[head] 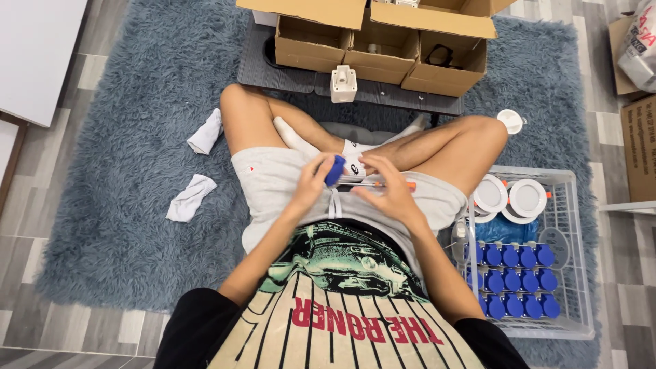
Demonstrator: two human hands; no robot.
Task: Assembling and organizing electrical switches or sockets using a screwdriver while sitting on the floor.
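I sit cross-legged on a shaggy blue-grey rug (pixel 137 157). My left hand (pixel 311 183) grips a small blue plastic part (pixel 335 171) over my lap. My right hand (pixel 386 188) holds a thin screwdriver (pixel 410 185) with an orange handle, its shaft pointing left at the blue part. Both hands meet just above my grey shorts.
A clear plastic crate (pixel 570 273) at my right holds several blue parts (pixel 512 280) and white round discs (pixel 509 198). Open cardboard boxes (pixel 383 48) stand on a dark low board ahead, with a small white block (pixel 343 84). Two white cloths (pixel 195 167) lie on the rug at left.
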